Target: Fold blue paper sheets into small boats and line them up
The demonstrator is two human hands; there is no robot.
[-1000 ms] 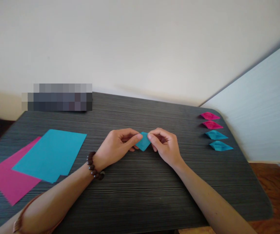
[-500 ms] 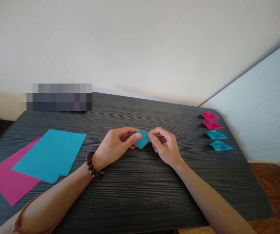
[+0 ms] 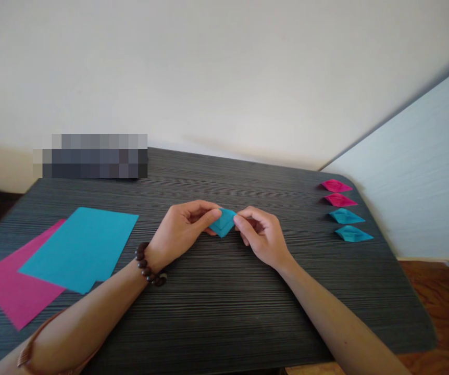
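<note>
A small folded piece of blue paper [image 3: 223, 222] is held just above the middle of the dark striped table [image 3: 216, 312]. My left hand [image 3: 181, 229], with a bead bracelet at the wrist, pinches its left corner between thumb and forefinger. My right hand [image 3: 261, 234] pinches its right corner the same way. Both hands are closed on the paper, fingertips almost meeting over it.
A blue sheet [image 3: 82, 247] lies on a pink sheet [image 3: 11, 286] at the table's left. Two pink folded boats [image 3: 337, 192] and two blue folded boats [image 3: 349, 225] sit in a row at the right edge. A blurred dark object [image 3: 91, 156] rests at the back left.
Both hands and the folded blue paper have shifted slightly left and away. The paper looks a little more opened between the fingertips.
</note>
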